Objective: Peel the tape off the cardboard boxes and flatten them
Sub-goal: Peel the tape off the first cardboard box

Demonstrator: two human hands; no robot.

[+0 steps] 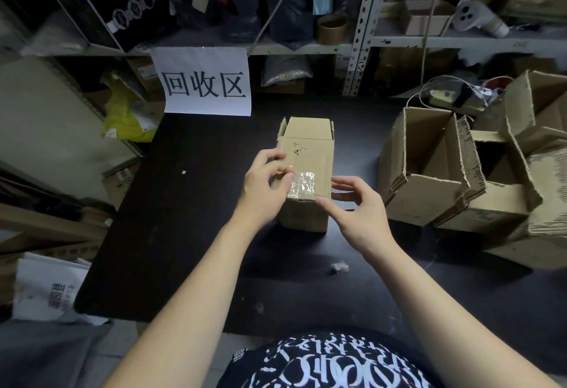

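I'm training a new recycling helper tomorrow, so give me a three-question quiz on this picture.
1. True or false: the small box on the table is already flattened.
2. Which hand picks at the left edge of the clear tape: A left, B right, C neither?
3. Fill in: the opened boxes stand to the person's ____.
Key: 1 false. 2 A, the left hand; the right hand steadies the box's right side. 3 right.
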